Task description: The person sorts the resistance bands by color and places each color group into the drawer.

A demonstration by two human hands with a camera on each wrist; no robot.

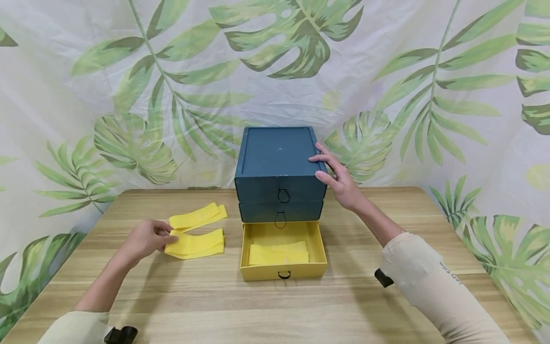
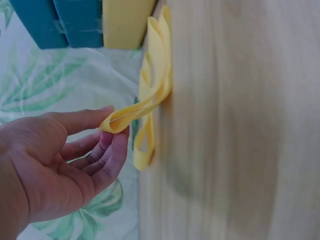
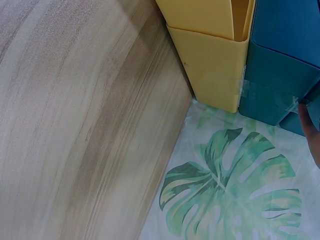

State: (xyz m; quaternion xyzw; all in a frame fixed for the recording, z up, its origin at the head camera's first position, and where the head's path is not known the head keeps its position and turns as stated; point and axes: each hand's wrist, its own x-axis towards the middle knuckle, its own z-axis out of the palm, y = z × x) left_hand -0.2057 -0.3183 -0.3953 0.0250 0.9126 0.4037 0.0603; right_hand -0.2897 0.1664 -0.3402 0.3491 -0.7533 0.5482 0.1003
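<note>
My left hand (image 1: 145, 240) pinches the left end of a yellow resistance band (image 1: 199, 242) between thumb and fingers. In the left wrist view, the pinched end of this band (image 2: 131, 114) is raised and shows as a loop; the rest slopes down to the table. Just behind it lies a second yellow resistance band (image 1: 195, 217). My right hand (image 1: 341, 180) rests with spread fingers on the right top edge of a blue drawer unit (image 1: 275, 153). Below the blue drawers, a yellow drawer (image 1: 284, 273) is pulled out, holding another folded yellow band (image 1: 279, 253).
The drawer unit stands at the back middle of the wooden table (image 1: 283, 310), with black loop pulls such as the upper drawer pull (image 1: 283, 195) on its front. Behind hangs a leaf-patterned cloth (image 1: 206, 95). In the right wrist view, clear tape (image 3: 270, 96) crosses the unit's side.
</note>
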